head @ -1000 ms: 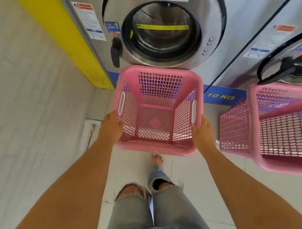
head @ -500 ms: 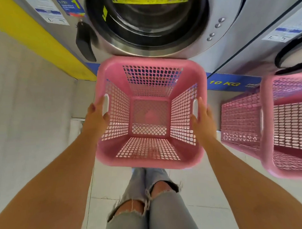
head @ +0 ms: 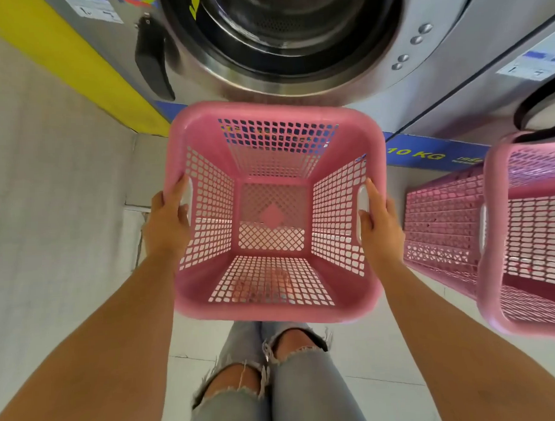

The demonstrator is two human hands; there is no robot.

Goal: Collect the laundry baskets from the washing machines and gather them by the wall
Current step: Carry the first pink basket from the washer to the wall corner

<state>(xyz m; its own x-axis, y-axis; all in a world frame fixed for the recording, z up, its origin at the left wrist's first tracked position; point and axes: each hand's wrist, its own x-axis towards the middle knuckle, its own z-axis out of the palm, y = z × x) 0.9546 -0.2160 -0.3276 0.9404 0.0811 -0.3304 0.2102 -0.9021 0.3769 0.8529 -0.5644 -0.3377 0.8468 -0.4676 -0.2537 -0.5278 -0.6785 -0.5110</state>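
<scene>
An empty pink plastic laundry basket with mesh walls is held up in front of a steel front-loading washing machine. My left hand grips its left handle slot and my right hand grips its right handle slot. The basket is level and its open top faces me. A second pink laundry basket stands at the right edge, below the neighbouring machine, partly cut off by the frame.
A pale tiled wall runs along the left, with a yellow panel beside the machine. A blue "10 KG" strip marks the machine base. My legs in ripped jeans stand on the tiled floor below the basket.
The basket has come up off the floor toward me and now looks larger. Both hands have shifted from its near rim to the side handles. My view has moved closer to the machine.
</scene>
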